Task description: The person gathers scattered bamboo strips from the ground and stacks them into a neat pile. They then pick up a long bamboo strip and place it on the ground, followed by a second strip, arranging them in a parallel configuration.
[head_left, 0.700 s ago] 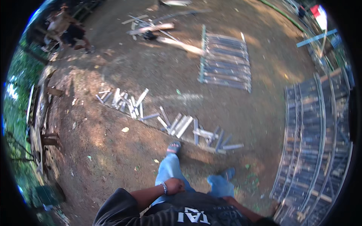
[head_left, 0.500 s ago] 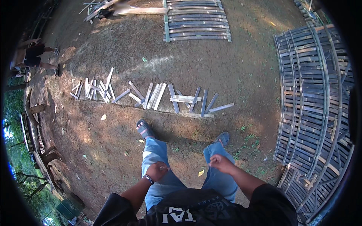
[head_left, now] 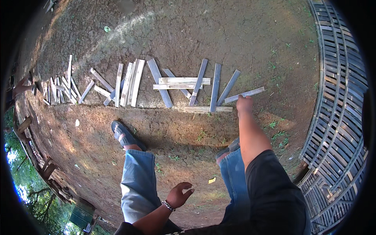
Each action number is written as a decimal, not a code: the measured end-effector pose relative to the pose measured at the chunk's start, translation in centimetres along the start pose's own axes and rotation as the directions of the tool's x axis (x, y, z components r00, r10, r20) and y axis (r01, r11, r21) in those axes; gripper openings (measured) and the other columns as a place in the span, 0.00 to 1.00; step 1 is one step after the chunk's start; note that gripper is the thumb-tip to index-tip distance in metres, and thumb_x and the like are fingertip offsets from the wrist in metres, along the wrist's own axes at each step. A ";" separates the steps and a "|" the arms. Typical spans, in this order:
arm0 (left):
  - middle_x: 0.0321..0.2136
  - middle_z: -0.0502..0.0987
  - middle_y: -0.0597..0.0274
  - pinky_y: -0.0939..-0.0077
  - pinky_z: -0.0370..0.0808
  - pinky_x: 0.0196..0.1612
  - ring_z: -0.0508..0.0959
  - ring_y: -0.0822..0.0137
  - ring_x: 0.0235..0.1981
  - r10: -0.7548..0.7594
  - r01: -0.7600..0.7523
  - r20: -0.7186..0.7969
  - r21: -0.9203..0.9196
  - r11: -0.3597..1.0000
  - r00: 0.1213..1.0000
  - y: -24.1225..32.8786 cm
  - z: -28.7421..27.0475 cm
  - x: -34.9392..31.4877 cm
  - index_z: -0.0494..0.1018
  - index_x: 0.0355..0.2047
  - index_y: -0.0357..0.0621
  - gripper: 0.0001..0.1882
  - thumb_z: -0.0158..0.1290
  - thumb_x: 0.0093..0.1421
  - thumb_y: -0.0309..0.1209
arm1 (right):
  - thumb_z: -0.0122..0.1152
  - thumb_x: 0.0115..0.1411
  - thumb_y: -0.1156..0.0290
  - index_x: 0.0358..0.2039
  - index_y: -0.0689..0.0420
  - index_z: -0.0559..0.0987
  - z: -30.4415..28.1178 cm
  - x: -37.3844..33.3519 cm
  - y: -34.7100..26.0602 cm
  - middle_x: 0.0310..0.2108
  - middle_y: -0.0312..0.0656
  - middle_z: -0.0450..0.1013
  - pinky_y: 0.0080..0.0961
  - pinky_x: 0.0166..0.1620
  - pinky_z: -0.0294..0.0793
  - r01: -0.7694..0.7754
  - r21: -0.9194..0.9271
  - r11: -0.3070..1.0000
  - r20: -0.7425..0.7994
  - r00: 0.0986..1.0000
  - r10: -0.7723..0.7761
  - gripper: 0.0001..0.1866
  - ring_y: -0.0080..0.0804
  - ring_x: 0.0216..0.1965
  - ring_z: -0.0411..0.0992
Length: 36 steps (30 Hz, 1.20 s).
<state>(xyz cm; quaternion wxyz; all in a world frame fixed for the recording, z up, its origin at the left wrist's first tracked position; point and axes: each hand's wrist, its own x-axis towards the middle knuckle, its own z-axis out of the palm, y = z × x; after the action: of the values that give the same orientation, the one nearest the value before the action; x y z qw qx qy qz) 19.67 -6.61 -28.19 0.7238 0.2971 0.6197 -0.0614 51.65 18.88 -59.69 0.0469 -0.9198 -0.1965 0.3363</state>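
One slat [head_left: 252,93], long axis near-crosswise, right end farther

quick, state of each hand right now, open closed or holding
Left hand: open, empty.
Right hand: at the rightmost loose strip; whether it grips cannot be told.

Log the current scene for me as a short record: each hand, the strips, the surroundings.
right hand: at the rightmost strip, fingers over its lower edge; grip unclear
left hand: nothing held, thumb and fingers apart, between the legs; bracelet on wrist
loose strips: in an uneven row on the ground, some overlapping
right side: large slatted panel
footwear: dark sandals
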 end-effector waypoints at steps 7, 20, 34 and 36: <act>0.46 0.79 0.51 0.65 0.76 0.50 0.80 0.58 0.48 -0.182 0.181 0.014 -0.212 0.960 0.983 -2.4 -1.1 0.5 0.73 0.51 0.39 0.24 0.59 0.62 0.43 | 0.69 0.49 0.58 0.52 0.65 0.62 3.5 2.1 0.0 0.51 0.60 0.69 0.43 0.58 0.69 -0.120 -0.105 0.987 -0.169 0.980 0.101 0.37 0.55 0.54 0.70; 0.46 0.79 0.53 0.66 0.76 0.51 0.80 0.59 0.49 -0.177 0.193 0.081 -0.291 0.937 0.981 -2.6 -1.5 -0.7 0.71 0.53 0.39 0.23 0.58 0.63 0.41 | 0.72 0.47 0.61 0.56 0.64 0.61 0.5 -2.3 -2.7 0.51 0.56 0.68 0.39 0.52 0.73 -0.062 0.163 0.985 -0.240 0.966 0.100 0.41 0.48 0.49 0.72; 0.43 0.80 0.55 0.68 0.76 0.51 0.80 0.63 0.47 -0.104 0.125 0.081 -0.333 0.934 0.991 -4.0 -1.4 -1.5 0.70 0.52 0.38 0.21 0.57 0.65 0.38 | 0.74 0.44 0.60 0.57 0.62 0.62 6.0 -8.7 -2.7 0.54 0.59 0.65 0.42 0.59 0.67 0.222 -0.203 0.954 -0.110 0.963 -0.247 0.43 0.56 0.56 0.67; 0.43 0.80 0.53 0.68 0.76 0.50 0.80 0.62 0.47 -0.093 0.108 0.060 -0.345 0.932 0.994 -4.6 -1.1 -1.5 0.70 0.52 0.38 0.21 0.58 0.64 0.39 | 0.73 0.44 0.61 0.56 0.63 0.63 6.3 -7.9 -2.2 0.52 0.60 0.69 0.42 0.57 0.69 0.180 -0.193 0.965 -0.053 0.980 -0.193 0.42 0.55 0.54 0.70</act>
<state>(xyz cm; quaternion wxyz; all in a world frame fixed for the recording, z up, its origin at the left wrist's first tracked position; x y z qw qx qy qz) 16.25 -10.23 -28.44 0.7740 0.1312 0.6194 0.0057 41.39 17.46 -59.28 -0.0013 -0.9091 -0.3111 0.2772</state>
